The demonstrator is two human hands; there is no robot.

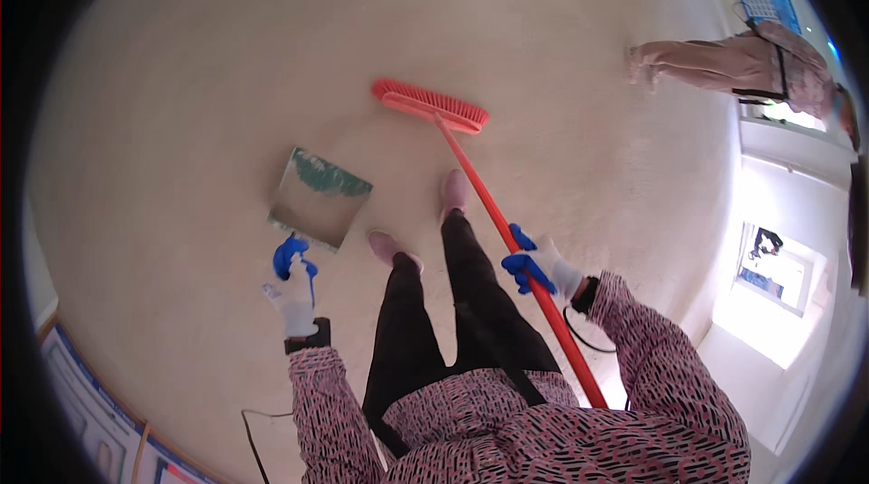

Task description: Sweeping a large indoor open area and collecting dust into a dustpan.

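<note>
My left hand point(293, 277), in a white glove with blue coated fingers, is closed at the rear edge of a square dustpan point(319, 202). The grip itself is hidden behind the fingers. Worn green paint and pale dust show inside the pan, whose wide mouth faces away from me. In a matching glove, my right hand point(540, 268) is wrapped around the red pole of a push broom point(485, 195). The pole slants up and left to a red bristle head point(431, 106), which is at the floor beyond my feet, to the right of and farther out than the dustpan.
A dull beige floor point(224, 76) spreads around me. My pink shoes point(455, 192) stand between dustpan and broom pole. Another person point(740, 63) stands at the upper right near the wall. Framed boards point(102, 409) line the lower left; a bright window point(774, 273) is at right.
</note>
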